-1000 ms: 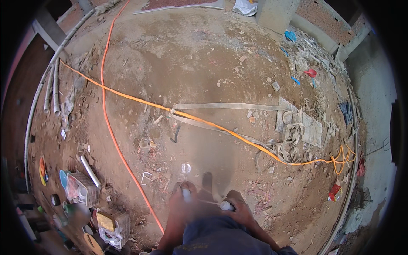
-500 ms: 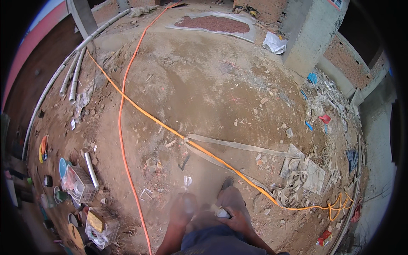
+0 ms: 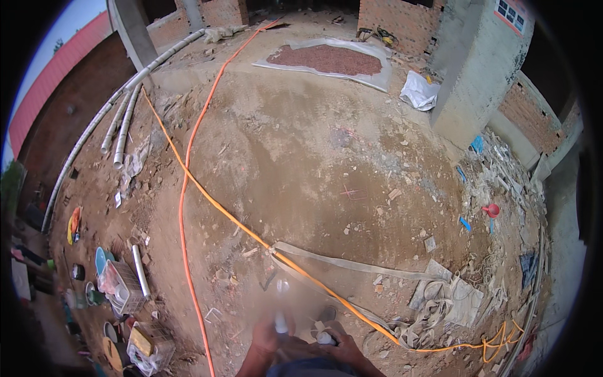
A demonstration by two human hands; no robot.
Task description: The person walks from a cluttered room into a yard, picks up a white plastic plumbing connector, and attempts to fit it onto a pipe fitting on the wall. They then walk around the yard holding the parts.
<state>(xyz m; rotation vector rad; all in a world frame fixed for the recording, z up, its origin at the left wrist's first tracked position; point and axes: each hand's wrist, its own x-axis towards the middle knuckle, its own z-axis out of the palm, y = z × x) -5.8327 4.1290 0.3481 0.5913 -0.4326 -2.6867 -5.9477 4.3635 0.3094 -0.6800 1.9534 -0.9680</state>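
At the bottom middle, my left hand (image 3: 266,336) is closed around a small whitish object (image 3: 281,323), too blurred to name. Just above it shows a shiny, clear patch (image 3: 282,286); whether it joins the held object I cannot tell. Beside it, my right hand (image 3: 344,347) has its fingers curled on a small white rounded object (image 3: 325,338). A pale beige scrap (image 3: 321,327) shows at those fingertips. The two hands are a short way apart, low in front of my body. Behind them the orange hose (image 3: 301,270) crosses the dirt ground.
A red-orange hose (image 3: 183,232) runs along the left. Crates (image 3: 130,286) of household things and a white pipe (image 3: 141,270) lie left. Flat webbing (image 3: 364,268) and rubble (image 3: 499,182) are right. A concrete pillar (image 3: 480,75) and a sheet with reddish grains (image 3: 384,75) stand farther off.
My view has tilted up, so the ground and both hands sit lower in the picture. The whitish object in my left hand shows more plainly. My right hand still holds its white object.
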